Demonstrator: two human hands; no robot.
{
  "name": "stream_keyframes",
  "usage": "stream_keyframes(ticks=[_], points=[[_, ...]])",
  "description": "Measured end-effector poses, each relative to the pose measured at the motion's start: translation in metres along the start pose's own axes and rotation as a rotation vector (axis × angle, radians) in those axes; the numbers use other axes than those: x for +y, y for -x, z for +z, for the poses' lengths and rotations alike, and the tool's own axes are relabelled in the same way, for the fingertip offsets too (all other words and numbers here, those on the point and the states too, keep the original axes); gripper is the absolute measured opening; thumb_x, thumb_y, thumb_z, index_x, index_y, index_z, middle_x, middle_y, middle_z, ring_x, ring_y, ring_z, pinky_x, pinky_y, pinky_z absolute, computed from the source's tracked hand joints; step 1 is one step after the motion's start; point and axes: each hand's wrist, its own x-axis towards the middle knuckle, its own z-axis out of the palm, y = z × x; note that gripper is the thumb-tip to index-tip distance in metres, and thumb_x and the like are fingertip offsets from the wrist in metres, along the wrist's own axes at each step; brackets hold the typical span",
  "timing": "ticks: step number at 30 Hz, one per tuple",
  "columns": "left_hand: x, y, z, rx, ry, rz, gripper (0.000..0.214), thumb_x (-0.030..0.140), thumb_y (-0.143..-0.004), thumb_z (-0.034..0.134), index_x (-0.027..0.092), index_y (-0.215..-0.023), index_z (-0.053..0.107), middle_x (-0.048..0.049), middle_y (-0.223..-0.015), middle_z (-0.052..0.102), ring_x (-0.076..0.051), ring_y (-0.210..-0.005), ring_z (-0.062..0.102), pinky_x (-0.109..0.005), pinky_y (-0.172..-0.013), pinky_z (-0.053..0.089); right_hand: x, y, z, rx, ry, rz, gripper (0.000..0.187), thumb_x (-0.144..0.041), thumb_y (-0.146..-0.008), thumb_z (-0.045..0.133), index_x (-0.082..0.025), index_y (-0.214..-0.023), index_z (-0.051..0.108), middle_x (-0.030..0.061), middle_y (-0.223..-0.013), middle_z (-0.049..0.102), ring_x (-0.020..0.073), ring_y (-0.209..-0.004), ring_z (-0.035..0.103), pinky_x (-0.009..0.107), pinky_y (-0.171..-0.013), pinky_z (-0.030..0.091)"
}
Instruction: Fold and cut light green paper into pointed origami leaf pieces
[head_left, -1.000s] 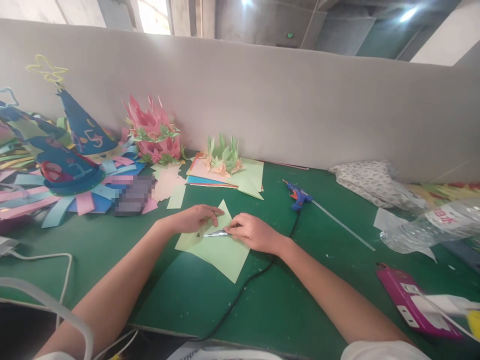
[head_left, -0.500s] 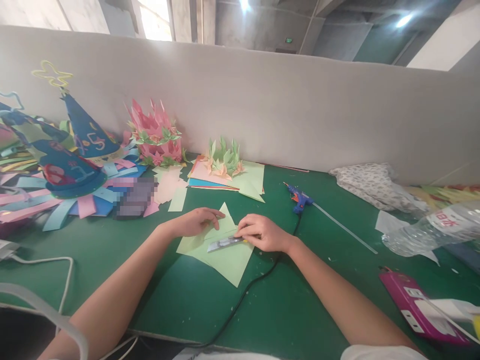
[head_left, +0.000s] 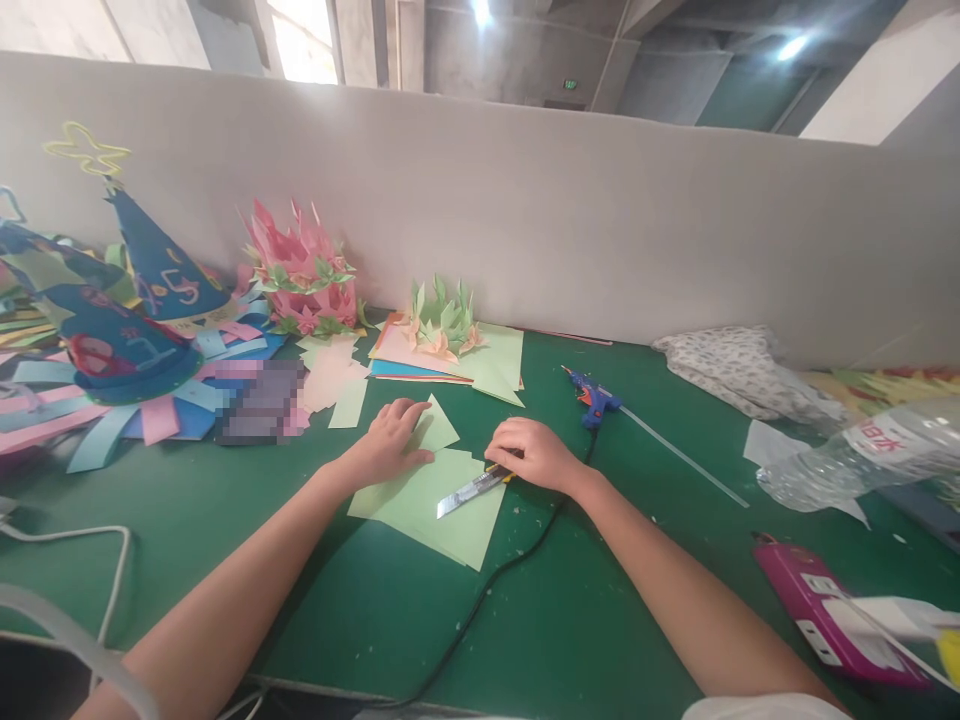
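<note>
My left hand [head_left: 386, 447] lies over a small pale green paper triangle [head_left: 439, 426], with the thumb spread away from the fingers. Part of that triangle is hidden beneath the hand. In my right hand [head_left: 529, 455] is a utility knife [head_left: 474, 490], its long blade slid out and pointing left and toward me. The blade is over a larger pale green paper sheet [head_left: 442, 505] on the green table [head_left: 360, 620]. This sheet looks layered at its lower edge.
Behind my hands, a green paper crown [head_left: 444, 320] stands on stacked coloured paper [head_left: 499, 360]. Pink paper crowns [head_left: 304, 270] and blue cone hats [head_left: 161, 260] are at left. To the right are a blue glue gun [head_left: 595, 397], a plastic bottle [head_left: 862, 450] and a magenta power strip [head_left: 825, 610].
The knife has drawn back to the right and its blade now tilts more. My left hand has shifted left with the small triangle, which now looks apart from the larger sheet.
</note>
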Motion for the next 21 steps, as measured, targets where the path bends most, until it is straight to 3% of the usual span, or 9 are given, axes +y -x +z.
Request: stream_keyframes(ticks=[2, 6, 11, 13, 15, 21], points=[[0.002, -0.001, 0.002, 0.022, -0.015, -0.025, 0.065, 0.044, -0.079, 0.052, 0.022, -0.135, 0.027, -0.0135, -0.131, 0.038, -0.033, -0.118, 0.034, -0.052, -0.097, 0.031, 0.000, -0.004, 0.004, 0.065, -0.011, 0.042, 0.027, -0.031, -0.090, 0.042, -0.021, -0.089, 0.068, 0.0044, -0.088, 0.067, 0.0178, -0.087, 0.057, 0.032, -0.078, 0.045], [0.007, -0.003, 0.005, -0.049, 0.095, 0.065, 0.054, 0.028, -0.084, 0.044, 0.026, -0.135, 0.026, -0.0079, -0.127, 0.046, -0.028, -0.118, 0.038, -0.044, -0.097, 0.034, 0.001, -0.010, 0.013, 0.104, -0.028, 0.105, 0.034, -0.030, -0.091, 0.039, -0.026, -0.122, 0.052, 0.0041, -0.120, 0.058, 0.0212, -0.111, 0.050, 0.039, -0.092, 0.043], [0.008, -0.004, 0.007, -0.079, 0.166, 0.153, 0.054, 0.017, -0.082, 0.040, 0.026, -0.135, 0.028, -0.0062, -0.129, 0.046, -0.026, -0.119, 0.038, -0.039, -0.097, 0.036, 0.002, -0.014, 0.018, 0.057, 0.075, 0.149, 0.046, -0.021, -0.091, 0.034, -0.028, -0.136, 0.032, 0.0024, -0.141, 0.037, 0.0213, -0.127, 0.035, 0.044, -0.104, 0.032], [0.008, -0.004, 0.008, -0.090, 0.171, 0.174, 0.054, 0.015, -0.082, 0.038, 0.026, -0.135, 0.029, -0.0068, -0.122, 0.051, -0.025, -0.116, 0.042, -0.039, -0.094, 0.038, 0.003, -0.015, 0.019, 0.023, 0.110, 0.156, 0.048, -0.021, -0.090, 0.035, -0.028, -0.138, 0.029, 0.0027, -0.142, 0.034, 0.0220, -0.129, 0.033, 0.045, -0.104, 0.031], [0.008, -0.004, 0.007, -0.087, 0.171, 0.188, 0.054, 0.013, -0.082, 0.037, 0.026, -0.134, 0.031, -0.0073, -0.119, 0.053, -0.026, -0.114, 0.043, -0.039, -0.093, 0.039, 0.003, -0.016, 0.019, 0.000, 0.115, 0.158, 0.048, -0.022, -0.090, 0.037, -0.028, -0.137, 0.030, 0.0040, -0.138, 0.041, 0.0230, -0.126, 0.037, 0.045, -0.101, 0.034], [0.014, -0.003, 0.003, -0.008, 0.162, 0.257, 0.033, 0.012, -0.080, 0.037, 0.022, -0.110, 0.043, -0.0062, -0.114, 0.051, -0.021, -0.104, 0.049, -0.035, -0.087, 0.042, -0.001, -0.016, 0.022, 0.079, 0.065, 0.167, 0.035, -0.016, -0.082, 0.048, -0.024, -0.116, 0.051, 0.0059, -0.108, 0.058, 0.0222, -0.104, 0.050, 0.038, -0.086, 0.042]])
